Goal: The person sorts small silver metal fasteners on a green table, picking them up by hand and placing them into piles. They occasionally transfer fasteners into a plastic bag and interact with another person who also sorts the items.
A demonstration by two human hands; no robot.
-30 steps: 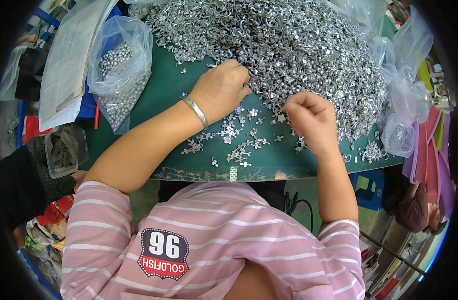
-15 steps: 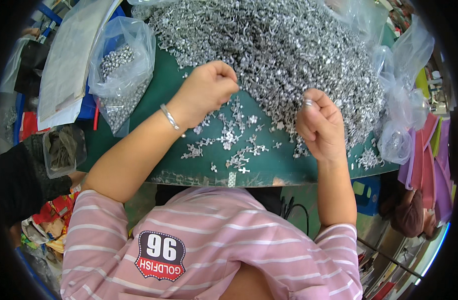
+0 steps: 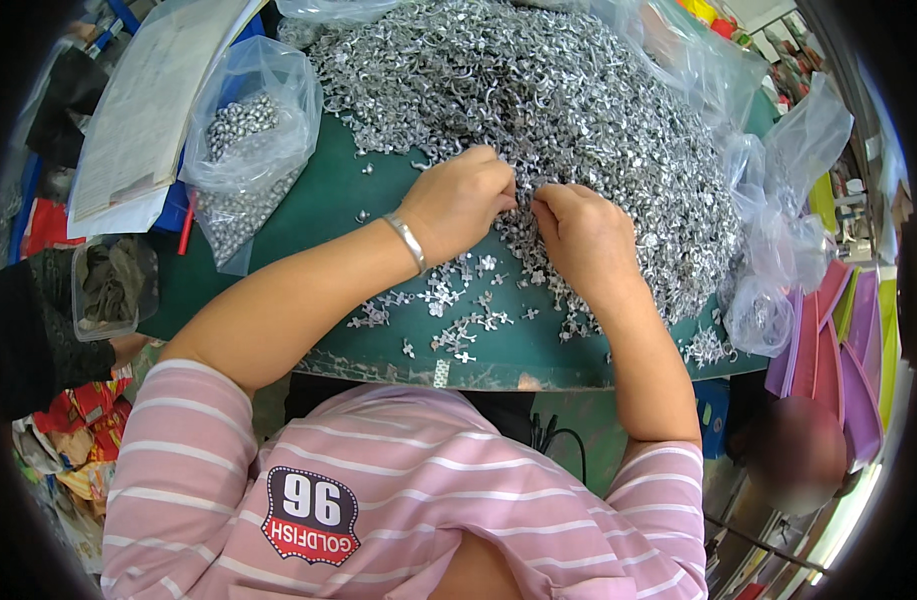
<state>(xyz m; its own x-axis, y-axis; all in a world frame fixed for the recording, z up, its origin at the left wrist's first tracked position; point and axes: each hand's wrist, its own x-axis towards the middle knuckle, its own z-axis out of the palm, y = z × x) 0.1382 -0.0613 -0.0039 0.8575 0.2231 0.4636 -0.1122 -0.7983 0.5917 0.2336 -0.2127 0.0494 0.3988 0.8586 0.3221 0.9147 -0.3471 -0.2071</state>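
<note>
A big heap of small silver-coloured metal pieces (image 3: 548, 90) covers the far part of the green table (image 3: 288, 245). My left hand (image 3: 463, 200), a silver bangle on its wrist, is at the heap's near edge with fingers pinched. Close to its right, my right hand (image 3: 586, 240) is also closed in a pinch, over the heap. The fingertips of the two hands are a small gap apart. Whatever lies between them is too small to make out. Below my hands, several loose cross- and flower-shaped metal pieces (image 3: 443, 296) are scattered on the table.
On the left stands a clear plastic bag of round silver beads (image 3: 243, 190), beside papers (image 3: 143, 110) and a red pen (image 3: 187, 225). A clear tub (image 3: 113, 290) is at the left edge. Crumpled plastic bags (image 3: 768, 230) and purple and pink strips (image 3: 828, 340) lie on the right.
My right hand has moved left and away from me to the heap, close to my left hand. The left hand has shifted slightly right. The whole view has tilted a little.
</note>
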